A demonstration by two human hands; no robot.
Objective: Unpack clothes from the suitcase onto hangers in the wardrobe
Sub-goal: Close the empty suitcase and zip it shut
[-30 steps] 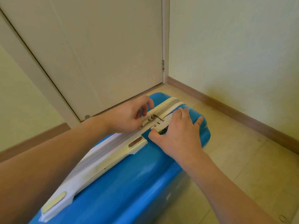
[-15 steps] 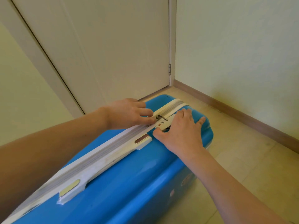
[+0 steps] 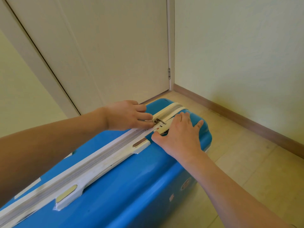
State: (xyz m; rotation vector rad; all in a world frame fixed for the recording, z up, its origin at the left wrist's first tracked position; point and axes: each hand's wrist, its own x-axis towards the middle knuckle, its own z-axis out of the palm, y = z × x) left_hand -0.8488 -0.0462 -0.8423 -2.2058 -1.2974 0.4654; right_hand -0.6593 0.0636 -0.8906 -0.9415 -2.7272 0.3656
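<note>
Suitcase [image 3: 115, 186] stands on edge by the door [image 3: 105, 51], zipped shut, contents hidden. Our left hand [image 3: 126, 115] pinches the zipper pulls [image 3: 157, 120] at its lock [image 3: 162, 128]; our right hand [image 3: 179, 137] lies flat, bracing. We should free the pulls, then draw steadily along the track.

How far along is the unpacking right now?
Barely begun. Done: nothing visible; the blue suitcase is closed, its zipper shut along the top. In hand: the left hand has its grip on the zipper pulls by the lock, while the right hand lies flat, steadying the shell. Left: unzipping, opening, and hanging every garment; no clothes or hangers show.
</note>
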